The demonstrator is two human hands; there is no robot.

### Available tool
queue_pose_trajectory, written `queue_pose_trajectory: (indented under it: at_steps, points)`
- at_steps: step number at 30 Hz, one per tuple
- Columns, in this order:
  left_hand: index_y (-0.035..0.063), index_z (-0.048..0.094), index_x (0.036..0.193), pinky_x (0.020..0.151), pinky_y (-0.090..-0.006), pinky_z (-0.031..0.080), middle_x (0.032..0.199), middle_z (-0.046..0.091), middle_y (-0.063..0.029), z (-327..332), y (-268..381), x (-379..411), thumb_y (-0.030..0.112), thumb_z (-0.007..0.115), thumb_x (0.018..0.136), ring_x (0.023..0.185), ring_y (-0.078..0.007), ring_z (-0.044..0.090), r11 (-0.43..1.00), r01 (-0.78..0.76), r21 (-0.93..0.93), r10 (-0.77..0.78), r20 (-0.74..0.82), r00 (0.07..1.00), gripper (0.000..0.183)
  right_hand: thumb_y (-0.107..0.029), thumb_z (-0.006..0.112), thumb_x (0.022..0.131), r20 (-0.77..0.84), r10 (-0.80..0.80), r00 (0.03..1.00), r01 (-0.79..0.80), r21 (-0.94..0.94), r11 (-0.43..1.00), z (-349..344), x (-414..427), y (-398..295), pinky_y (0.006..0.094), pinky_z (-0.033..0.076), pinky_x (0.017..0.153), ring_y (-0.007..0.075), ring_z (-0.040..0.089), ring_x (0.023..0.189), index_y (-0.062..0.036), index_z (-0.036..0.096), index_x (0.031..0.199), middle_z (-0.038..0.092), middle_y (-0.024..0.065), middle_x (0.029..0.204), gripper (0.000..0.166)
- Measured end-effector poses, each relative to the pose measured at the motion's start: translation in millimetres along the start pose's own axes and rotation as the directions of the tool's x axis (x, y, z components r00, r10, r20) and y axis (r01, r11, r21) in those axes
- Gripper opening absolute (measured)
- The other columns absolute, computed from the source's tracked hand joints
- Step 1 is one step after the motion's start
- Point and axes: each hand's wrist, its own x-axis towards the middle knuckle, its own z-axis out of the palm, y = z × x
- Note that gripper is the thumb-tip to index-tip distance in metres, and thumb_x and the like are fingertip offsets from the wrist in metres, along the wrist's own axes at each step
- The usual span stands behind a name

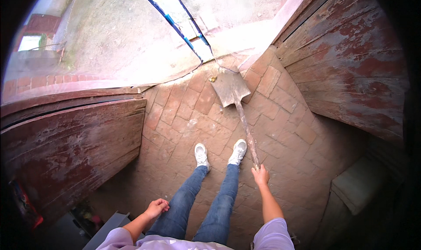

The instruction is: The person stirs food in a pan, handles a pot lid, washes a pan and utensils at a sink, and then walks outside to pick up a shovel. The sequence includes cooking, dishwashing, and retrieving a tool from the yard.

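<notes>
My right hand (pixel 260 176) is closed around the upper end of the wooden handle of a shovel (pixel 231 87). The handle slants away past my right shoe to a flat, squarish, dirt-covered blade lying low over the brick floor (pixel 210 126) near the doorway. A small yellowish bit (pixel 212 79) lies at the blade's left edge. Beside my left thigh, my left hand (pixel 157 208) is empty, its fingers loosely curled.
Worn reddish wooden door leaves (pixel 75 148) (pixel 345 62) flank the doorway. A pale mesh curtain (pixel 108 42) with blue-edged strips hangs across it. Grey box-like objects (pixel 358 184) (pixel 108 232) stand at the lower right and lower left.
</notes>
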Motion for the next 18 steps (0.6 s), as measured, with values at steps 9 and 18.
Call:
queue_pose_trajectory:
  at_steps: [9, 18]
  points:
    - [0.0030, 0.051, 0.107, 0.082, -0.0444, 0.045, 0.110, 0.051, -0.0210, -22, 197, 24, 0.017, 0.064, 0.075, 0.101, -0.0368, 0.051, -0.022, -0.359, 0.933, 0.797, 0.233, 0.557, 0.037, -0.046, 0.067, 0.071, 0.074, 0.028, 0.997, -0.025, -0.044, 0.999, -21, -59, 14, 0.0511, 0.047, 0.069, 0.0420, 0.061, 0.078, -0.0048, 0.055, 0.094, 0.064, 0.0226, 0.080, 0.048]
    - [0.0059, 0.054, 0.117, 0.112, -0.0462, 0.014, 0.139, 0.040, -0.0144, 15, 593, -3, 0.009, 0.049, 0.081, 0.134, -0.0263, 0.028, -0.538, 0.302, 0.787, 0.829, 0.558, 0.025, 0.036, -0.044, 0.069, 0.070, 0.101, 0.019, 0.995, -0.029, 0.101, 0.994, -49, -116, -23, 0.0490, 0.047, 0.068, 0.0408, 0.062, 0.079, -0.0032, 0.056, 0.089, 0.064, 0.0216, 0.080, 0.047]
